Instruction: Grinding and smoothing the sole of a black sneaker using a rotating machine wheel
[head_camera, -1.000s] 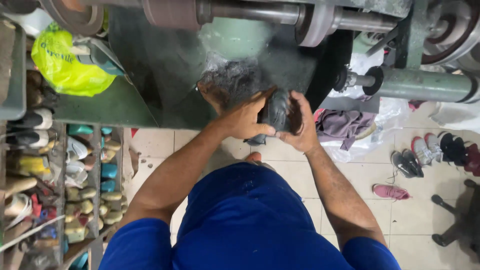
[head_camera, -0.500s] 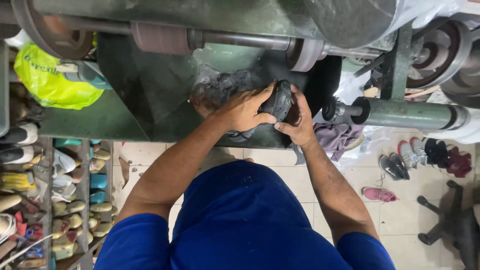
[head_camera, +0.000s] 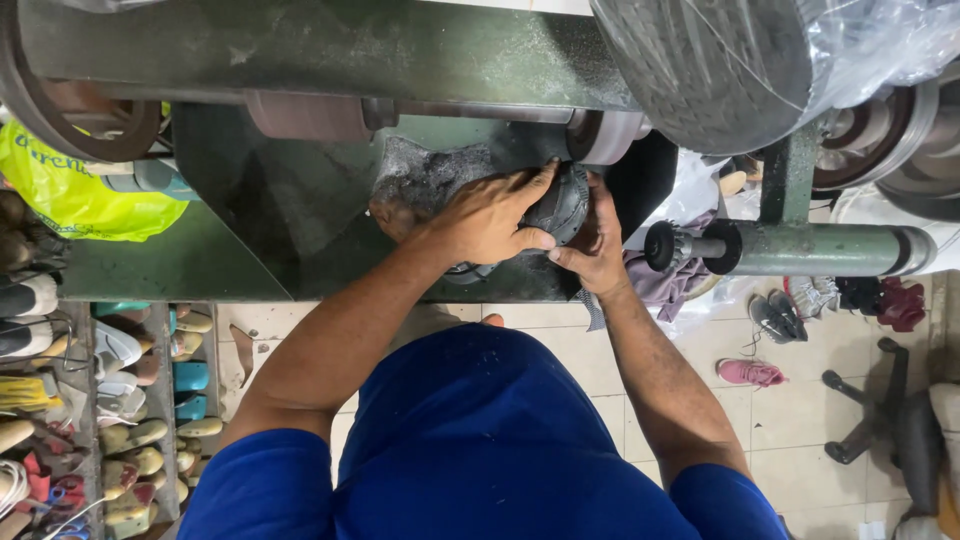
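Grey and dusty, the dark rounded shoe (head_camera: 560, 205) sits clamped between both hands and pressed up toward the pale buffing wheel (head_camera: 605, 135) on the long horizontal shaft of the green metal finishing machine (head_camera: 330, 50). The left hand (head_camera: 488, 218) lies over the top of the shoe, its fingers spread wide and curled down around the near side, thumb underneath. The right hand (head_camera: 598, 240) cups the far end, fingers wrapped closed on it. A fuzzy grey heap of dust or brush material (head_camera: 425, 180) lies just behind the left knuckles.

Doing this step well seems to call for a firm two-handed hold with the wrists braced, so the spinning wheel cannot snatch the shoe. Light, even pressure is likely better than a hard push, which could gouge the surface. Turning the shoe slowly should let the wheel meet the curve evenly. Fingertips look close to the wheel, especially the left index, so keeping them behind the contact line matters.

Below, the tiled floor (head_camera: 800, 420) holds a pink sneaker (head_camera: 750, 372), and shelves of assorted shoes (head_camera: 120, 400) stand at the left beside a yellow plastic bag (head_camera: 70, 190).
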